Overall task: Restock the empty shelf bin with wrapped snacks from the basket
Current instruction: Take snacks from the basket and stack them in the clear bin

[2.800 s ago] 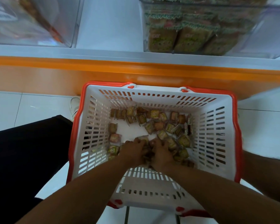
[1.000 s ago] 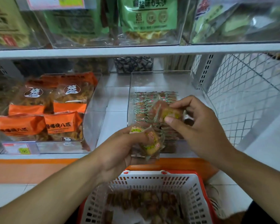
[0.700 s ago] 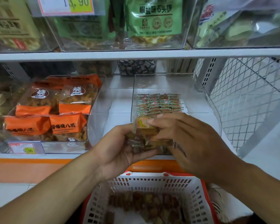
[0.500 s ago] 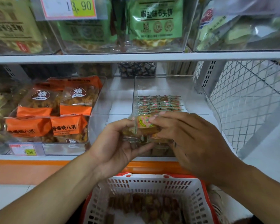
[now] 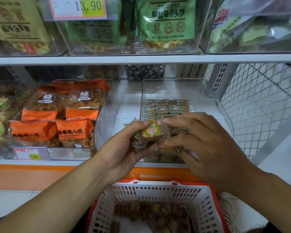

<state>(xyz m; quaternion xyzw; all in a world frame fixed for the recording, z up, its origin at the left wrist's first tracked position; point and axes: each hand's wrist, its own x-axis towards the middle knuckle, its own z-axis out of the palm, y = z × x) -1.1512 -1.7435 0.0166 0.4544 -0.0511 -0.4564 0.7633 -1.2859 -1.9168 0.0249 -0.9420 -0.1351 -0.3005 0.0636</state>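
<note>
**Wrapped snacks held at the bin's front**

Wrapped snacks [image 5: 151,132], clutched by left hand [image 5: 124,148] and right hand [image 5: 207,148], block the clear bin [image 5: 208,91] front. Orange packets [image 5: 57,118] at 9 o'clock, basket [image 5: 158,195] at 6. Since half a second ago, barely shifted.

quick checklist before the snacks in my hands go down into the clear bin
1. Left hand grips wrapped snacks: ok.
2. Right hand grips snacks too: ok.
3. Clear bin open on top: ok.
4. Free space in bin in front of the stacked rows: cannot tell, hands cover it.
5. Basket below to catch drops: ok.
6. Snack count in hands: cannot tell.
</note>
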